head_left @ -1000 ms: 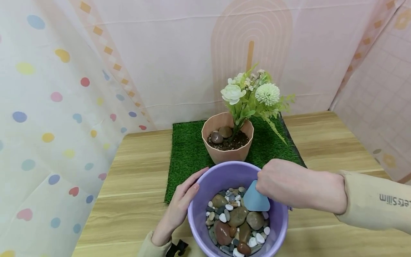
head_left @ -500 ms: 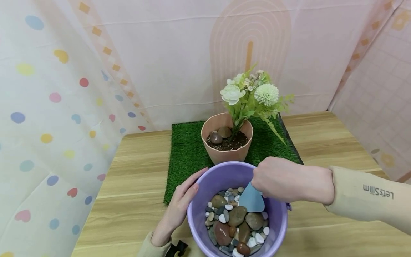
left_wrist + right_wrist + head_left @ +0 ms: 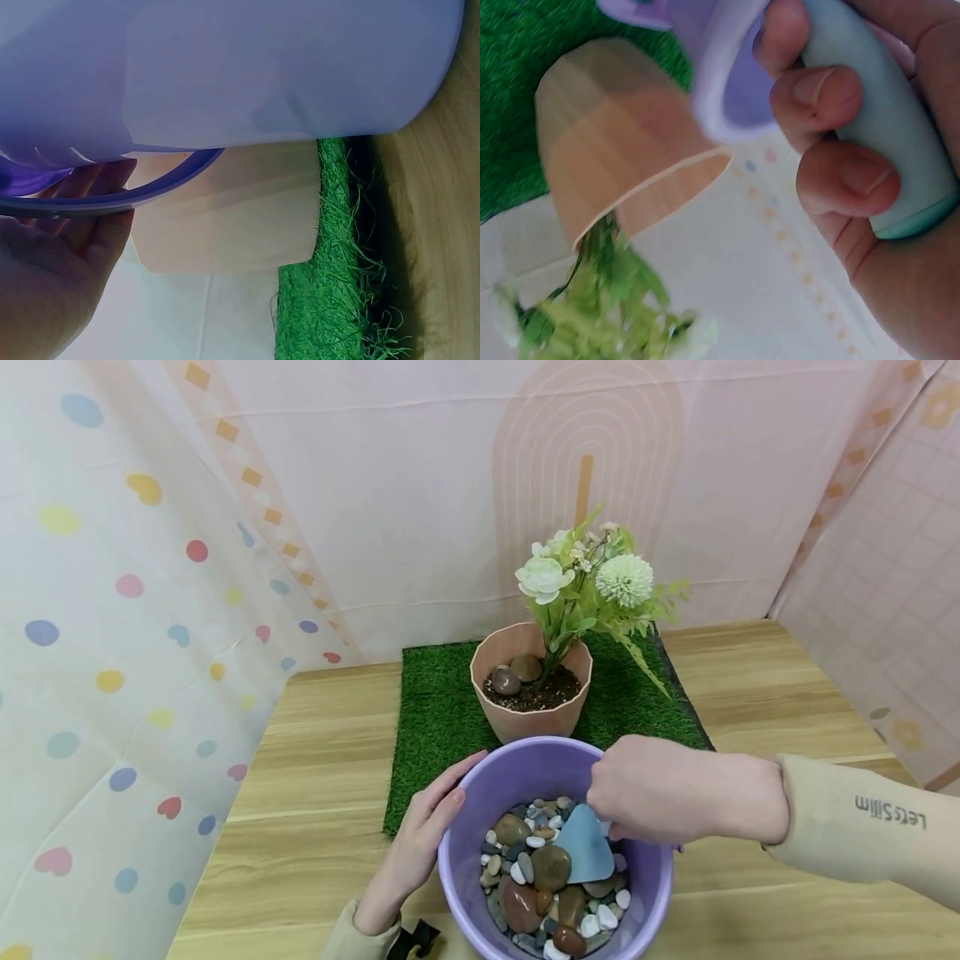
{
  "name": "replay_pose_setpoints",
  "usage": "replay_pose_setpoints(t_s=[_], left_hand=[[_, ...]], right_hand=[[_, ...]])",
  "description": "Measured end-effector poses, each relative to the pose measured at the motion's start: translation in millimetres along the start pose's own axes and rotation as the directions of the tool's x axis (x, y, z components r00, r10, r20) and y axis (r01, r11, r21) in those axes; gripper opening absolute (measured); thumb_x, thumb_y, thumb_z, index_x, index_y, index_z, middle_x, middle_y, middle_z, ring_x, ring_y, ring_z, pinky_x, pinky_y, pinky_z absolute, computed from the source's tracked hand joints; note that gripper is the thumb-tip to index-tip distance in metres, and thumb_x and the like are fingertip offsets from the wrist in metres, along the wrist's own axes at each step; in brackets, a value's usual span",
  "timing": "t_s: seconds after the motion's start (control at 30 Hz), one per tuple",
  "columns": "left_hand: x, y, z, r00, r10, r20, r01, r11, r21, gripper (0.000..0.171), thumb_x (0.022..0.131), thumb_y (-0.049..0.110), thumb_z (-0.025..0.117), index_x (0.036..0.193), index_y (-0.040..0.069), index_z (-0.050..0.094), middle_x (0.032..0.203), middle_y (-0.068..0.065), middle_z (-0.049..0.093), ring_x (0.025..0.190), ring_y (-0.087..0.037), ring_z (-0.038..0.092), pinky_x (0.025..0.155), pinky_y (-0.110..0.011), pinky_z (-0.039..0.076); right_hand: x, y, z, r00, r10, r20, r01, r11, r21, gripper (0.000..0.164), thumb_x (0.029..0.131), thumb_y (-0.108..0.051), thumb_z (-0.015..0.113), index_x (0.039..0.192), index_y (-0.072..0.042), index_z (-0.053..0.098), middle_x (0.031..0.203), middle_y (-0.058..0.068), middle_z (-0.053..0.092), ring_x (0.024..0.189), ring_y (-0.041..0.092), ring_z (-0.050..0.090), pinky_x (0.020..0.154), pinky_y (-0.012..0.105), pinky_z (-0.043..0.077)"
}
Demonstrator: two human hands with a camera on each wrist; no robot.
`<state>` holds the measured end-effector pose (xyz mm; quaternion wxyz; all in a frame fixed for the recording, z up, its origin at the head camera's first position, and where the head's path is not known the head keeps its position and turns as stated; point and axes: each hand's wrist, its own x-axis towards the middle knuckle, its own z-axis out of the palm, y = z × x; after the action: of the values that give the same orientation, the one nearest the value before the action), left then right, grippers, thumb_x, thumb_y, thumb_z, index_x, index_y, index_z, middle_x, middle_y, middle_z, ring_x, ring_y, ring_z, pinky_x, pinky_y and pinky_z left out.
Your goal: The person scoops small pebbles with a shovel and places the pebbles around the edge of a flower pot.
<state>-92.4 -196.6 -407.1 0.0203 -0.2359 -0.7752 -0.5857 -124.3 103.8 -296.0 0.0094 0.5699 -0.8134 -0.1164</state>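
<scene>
Gripping the blue scoop (image 3: pixel 583 850), right hand (image 3: pixel 637 789) is showing curled fingers in right wrist view only. Inside bucket (image 3: pixel 525 766), blade is newly covering part of a stone (image 3: pixel 599 888); left hand (image 3: pixel 420 837) is touching bucket's outside, fingers straight.

The head view is bright and even — shadows stay soft, and small white glints sit on the stones (image 3: pixel 517 906) inside the near bucket (image 3: pixel 444 868). The left wrist view is dimmer and bluish, with the left hand (image 3: pixel 45 277) in shade and a soft shadow on the table (image 3: pixel 457 247). In the right wrist view the flowers (image 3: pixel 615 315) blur — the right hand (image 3: pixel 847 176) looks sharper, the pot (image 3: pixel 622 135) half shaded.
</scene>
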Motion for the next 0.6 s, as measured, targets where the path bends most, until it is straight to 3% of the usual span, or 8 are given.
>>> replay_pose_setpoints(t_s=[0.33,0.6], left_hand=[[-0.2,-0.5,1.0,1.0,-0.012,0.007,0.012,1.0,-0.015,0.047,0.112,0.013,0.036,0.158,0.007,0.048,0.153,-0.027,0.057,0.129,-0.003,0.064,0.102,-0.026,0.059],[0.1,-0.1,0.6,1.0,-0.01,-0.001,0.01,1.0,0.003,0.047,0.112,0.013,0.036,0.157,0.004,0.048,0.152,-0.025,0.058,0.129,-0.003,0.065,0.102,-0.026,0.059]], right_hand=[[9.3,-6.4,10.8,1.0,-0.03,-0.003,0.03,0.998,0.049,0.02,0.09,-0.039,0.082,0.074,-0.028,0.076,0.068,-0.013,0.07,0.061,0.008,0.063,0.057,0.026,0.05],[7.8,-0.8,14.7,0.989,-0.099,-0.107,0.114,0.982,0.148,0.023,0.095,-0.034,0.077,0.073,-0.029,0.071,0.067,-0.015,0.068,0.061,0.005,0.062,0.055,0.022,0.045]])
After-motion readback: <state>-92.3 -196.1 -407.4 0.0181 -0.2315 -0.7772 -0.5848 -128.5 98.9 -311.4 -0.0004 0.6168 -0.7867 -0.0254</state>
